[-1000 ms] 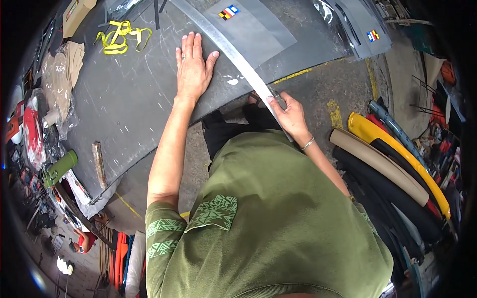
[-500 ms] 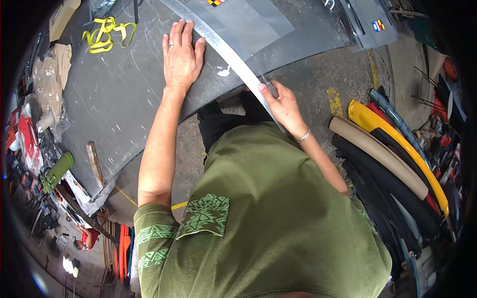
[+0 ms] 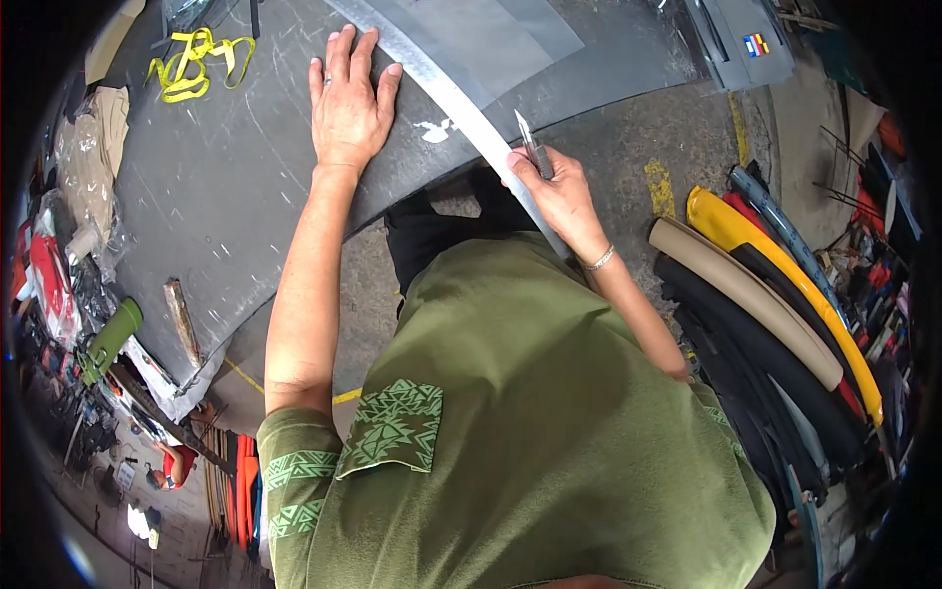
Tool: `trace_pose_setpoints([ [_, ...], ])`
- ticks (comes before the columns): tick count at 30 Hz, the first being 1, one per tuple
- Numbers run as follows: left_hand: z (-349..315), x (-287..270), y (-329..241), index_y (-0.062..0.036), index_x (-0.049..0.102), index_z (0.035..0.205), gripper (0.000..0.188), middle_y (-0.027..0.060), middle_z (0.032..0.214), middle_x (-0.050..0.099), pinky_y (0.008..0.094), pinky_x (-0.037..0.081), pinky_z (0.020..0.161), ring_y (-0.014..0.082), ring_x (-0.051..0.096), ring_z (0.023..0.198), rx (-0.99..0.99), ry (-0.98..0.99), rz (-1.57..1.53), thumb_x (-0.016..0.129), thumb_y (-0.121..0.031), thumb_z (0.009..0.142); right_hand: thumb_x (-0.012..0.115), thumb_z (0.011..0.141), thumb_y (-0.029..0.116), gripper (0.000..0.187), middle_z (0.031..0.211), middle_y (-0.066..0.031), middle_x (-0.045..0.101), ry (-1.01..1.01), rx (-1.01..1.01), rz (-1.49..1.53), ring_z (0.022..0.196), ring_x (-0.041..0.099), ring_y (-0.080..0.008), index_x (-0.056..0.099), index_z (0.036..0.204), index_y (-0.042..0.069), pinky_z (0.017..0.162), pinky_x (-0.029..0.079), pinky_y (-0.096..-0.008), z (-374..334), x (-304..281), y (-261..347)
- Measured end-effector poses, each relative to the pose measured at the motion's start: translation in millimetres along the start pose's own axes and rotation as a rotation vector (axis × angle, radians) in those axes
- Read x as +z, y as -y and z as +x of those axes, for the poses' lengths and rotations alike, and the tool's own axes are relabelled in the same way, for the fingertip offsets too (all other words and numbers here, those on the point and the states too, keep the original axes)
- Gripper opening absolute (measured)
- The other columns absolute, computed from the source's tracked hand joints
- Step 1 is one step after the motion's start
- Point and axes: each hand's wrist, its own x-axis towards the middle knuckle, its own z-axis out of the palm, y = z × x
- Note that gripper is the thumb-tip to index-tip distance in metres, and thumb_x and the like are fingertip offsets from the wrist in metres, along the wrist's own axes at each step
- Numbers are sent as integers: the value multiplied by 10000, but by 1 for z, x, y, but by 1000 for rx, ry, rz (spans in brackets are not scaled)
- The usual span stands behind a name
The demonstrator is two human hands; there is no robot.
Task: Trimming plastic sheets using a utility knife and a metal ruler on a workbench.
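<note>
My left hand [image 3: 351, 113] lies flat on the dark table [image 3: 226, 196], fingers spread, its fingertips beside the left edge of a long metal ruler [image 3: 446, 93]. The ruler runs slantwise from the far edge of the picture, over the table's near edge, toward my body. In my right hand [image 3: 561, 201] is a utility knife [image 3: 538, 155], its pointed blade bare and aimed away from me. The thumb of that hand rests at the ruler, just off the near table edge. A translucent grey sheet [image 3: 500, 49] lies right of the ruler.
Yellow strapping [image 3: 196, 64] is heaped at the table's far left. A wooden stick [image 3: 183, 319] lies at the near left. Rolls of material, a tan one [image 3: 746, 299] and a yellow one [image 3: 775, 280] among them, stand to the right. A grey folded piece [image 3: 741, 44] sits far right.
My right hand has turned the knife so that its blade shows clearly, pointing away from me. My left hand stays flat beside the ruler. The whole view has shifted slightly.
</note>
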Motion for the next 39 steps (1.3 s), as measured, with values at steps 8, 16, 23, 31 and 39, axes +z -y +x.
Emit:
trace_pose_setpoints([
  [8, -1, 2, 0, -99, 459, 1503, 576, 137, 1602, 400, 557, 201, 1255, 329, 306, 1534, -3, 8, -36, 540, -437, 1044, 740, 956, 318, 323, 722, -20, 672, -61, -13, -69, 705, 565, -66, 752, 1016, 1, 664, 492, -286, 4, -1, 25],
  [16, -2, 1, 4, -85, 434, 1497, 527, 153, 1586, 402, 571, 216, 1248, 338, 320, 1521, 0, 16, -57, 533, -347, 1050, 806, 920, 222, 225, 773, 36, 666, -19, 18, -18, 734, 549, -43, 754, 975, 10, 676, 465, -242, -1, 13, 17],
  [23, -1, 3, 3, -79, 420, 1516, 563, 151, 1587, 409, 566, 212, 1251, 334, 319, 1523, 1, 21, -40, 526, -376, 1050, 803, 922, 218, 218, 746, 53, 634, -65, -18, -48, 702, 520, -33, 746, 962, 11, 635, 445, -228, -2, 18, 12],
  [31, 0, 1, 2, -79, 433, 1519, 761, 161, 1597, 404, 549, 199, 1259, 328, 318, 1528, -10, 22, -27, 602, -580, 972, 787, 933, 266, 260, 656, 44, 573, -103, 8, -127, 642, 473, -43, 744, 934, 10, 589, 414, -253, 2, 13, 26],
  [39, 1, -1, -1, -73, 420, 1533, 857, 175, 1604, 394, 551, 190, 1259, 344, 315, 1527, 1, 31, -13, 610, -657, 934, 814, 880, 311, 323, 704, -51, 689, -96, 65, -111, 673, 598, -72, 759, 930, -3, 644, 513, -293, 6, 6, 28],
])
